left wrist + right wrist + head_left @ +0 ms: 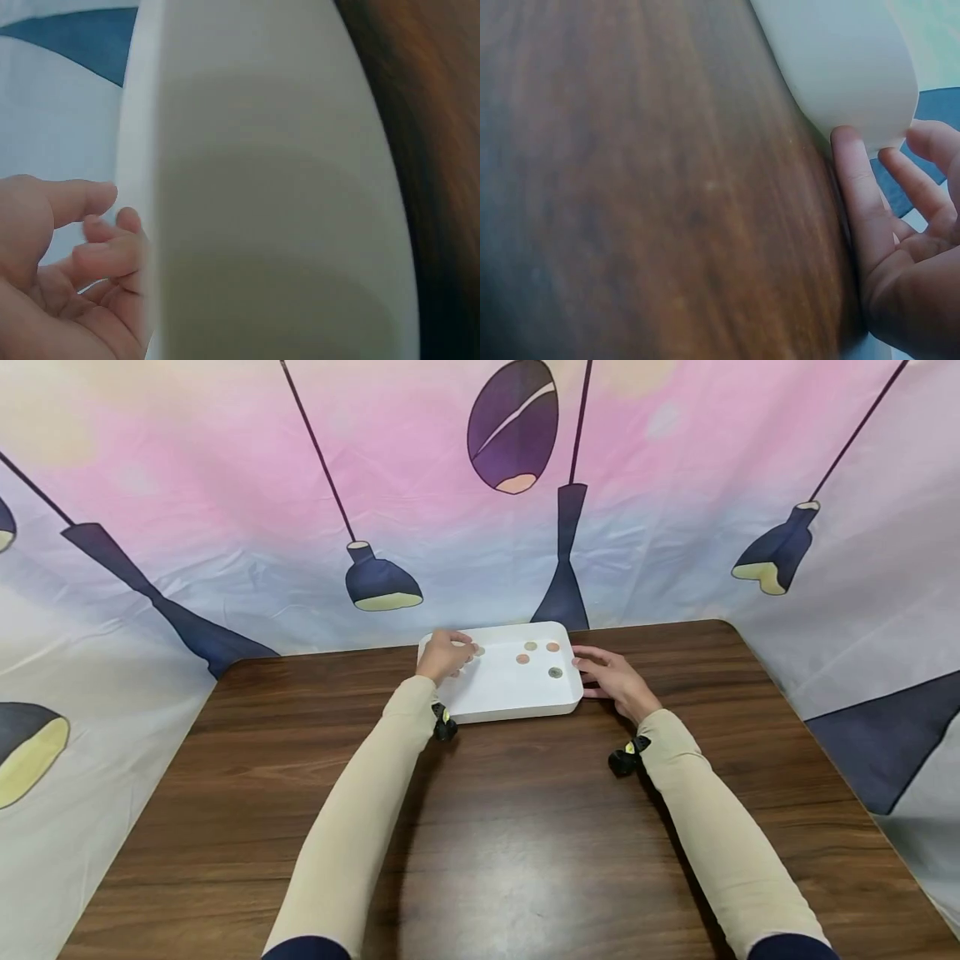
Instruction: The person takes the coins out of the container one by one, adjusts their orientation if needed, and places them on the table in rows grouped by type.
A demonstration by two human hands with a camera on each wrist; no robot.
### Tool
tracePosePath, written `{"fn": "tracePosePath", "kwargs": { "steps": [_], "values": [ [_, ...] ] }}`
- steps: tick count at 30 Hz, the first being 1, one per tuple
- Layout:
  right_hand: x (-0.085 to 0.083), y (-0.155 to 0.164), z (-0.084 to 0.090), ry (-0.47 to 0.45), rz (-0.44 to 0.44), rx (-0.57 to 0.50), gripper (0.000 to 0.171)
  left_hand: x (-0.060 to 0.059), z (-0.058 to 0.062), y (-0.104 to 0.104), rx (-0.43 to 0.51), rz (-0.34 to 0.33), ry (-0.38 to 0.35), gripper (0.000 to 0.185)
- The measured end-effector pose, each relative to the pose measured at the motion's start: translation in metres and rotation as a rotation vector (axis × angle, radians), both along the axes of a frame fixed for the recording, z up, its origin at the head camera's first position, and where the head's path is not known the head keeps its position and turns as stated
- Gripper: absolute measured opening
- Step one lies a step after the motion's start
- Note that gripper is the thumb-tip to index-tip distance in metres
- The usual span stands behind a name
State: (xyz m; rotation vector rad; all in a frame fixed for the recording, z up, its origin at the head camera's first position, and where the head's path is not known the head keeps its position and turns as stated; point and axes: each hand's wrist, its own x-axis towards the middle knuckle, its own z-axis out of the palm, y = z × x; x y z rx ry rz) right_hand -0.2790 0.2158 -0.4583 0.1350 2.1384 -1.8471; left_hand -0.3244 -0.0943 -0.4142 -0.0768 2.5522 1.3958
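Head view. White tray (501, 697) sits on the wooden bench (525, 827) at its far middle, close to the printed backdrop cloth (187, 510). Its long axis runs left to right across the bench, the long side facing the person, the open face up. Several coins (522, 658) lie loose on the tray floor, mostly in the far half, apart from one another. Left hand (446, 654) reaches over the tray's left end, fingers curled down near a coin (479, 651) at the far left; whether the grip pinches that coin I cannot tell from here. Right hand (617, 679) lies just beside the tray's right end, fingers spread and fairly straight, fingertips against the outer wall. My reading: the right hand steadies the tray while the left works among the coins.

Left wrist view. Tray wall (262, 225) fills the frame, blurred and very close. Fingers (101, 255) of the left hand are loosely bent beside the rim; no coin shows between them, so the grip's state stays uncertain.

Right wrist view. Rounded corner of the tray (847, 67) stands on the bench, and one straight finger (859, 195) of the right hand lies along the bench with its tip touching that corner. The other fingers are spread, holding nothing.
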Motion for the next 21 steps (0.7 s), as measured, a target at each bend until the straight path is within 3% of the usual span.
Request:
{"fn": "tracePosePath", "kwargs": {
  "steps": [5, 10, 15, 21],
  "values": [
    [-0.001, 0.000, -0.002, -0.001, -0.010, -0.011, 0.052, -0.010, -0.013, 0.012, -0.060, 0.087, -0.036, 0.033],
    [-0.001, -0.001, -0.002, -0.006, -0.003, -0.013, 0.054, -0.012, -0.018, 0.018, -0.152, 0.114, 0.024, 0.022],
    [-0.002, -0.003, -0.002, -0.012, -0.005, -0.020, 0.052, -0.011, -0.020, 0.014, -0.224, 0.012, 0.087, 0.018],
    [-0.004, 0.001, -0.001, -0.010, -0.008, -0.006, 0.053, -0.008, -0.020, 0.005, -0.197, -0.144, 0.030, 0.018]
  ]
}}
